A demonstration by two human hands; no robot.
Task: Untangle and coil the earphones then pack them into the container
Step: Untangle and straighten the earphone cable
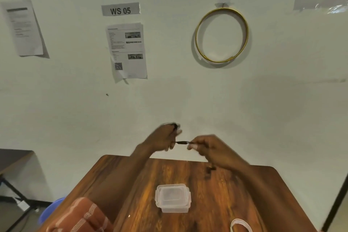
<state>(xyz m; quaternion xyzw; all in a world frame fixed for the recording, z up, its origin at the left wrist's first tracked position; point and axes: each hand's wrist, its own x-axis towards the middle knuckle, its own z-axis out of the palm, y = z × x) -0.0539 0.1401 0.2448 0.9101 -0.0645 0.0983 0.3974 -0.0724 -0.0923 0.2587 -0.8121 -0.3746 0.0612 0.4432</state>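
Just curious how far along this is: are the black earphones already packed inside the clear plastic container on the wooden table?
No, the black earphones are stretched between the left hand and right hand, above the closed clear plastic container.

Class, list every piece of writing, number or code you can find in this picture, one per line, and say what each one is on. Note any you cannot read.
"WS 05": on the grey label stuck to the wall.
Printed sheet below the label: text, small photos and a QR code, too small to read.
Paper at far left on the wall: lines of print, too blurred to read.
Plastic container on the table: no writing visible.
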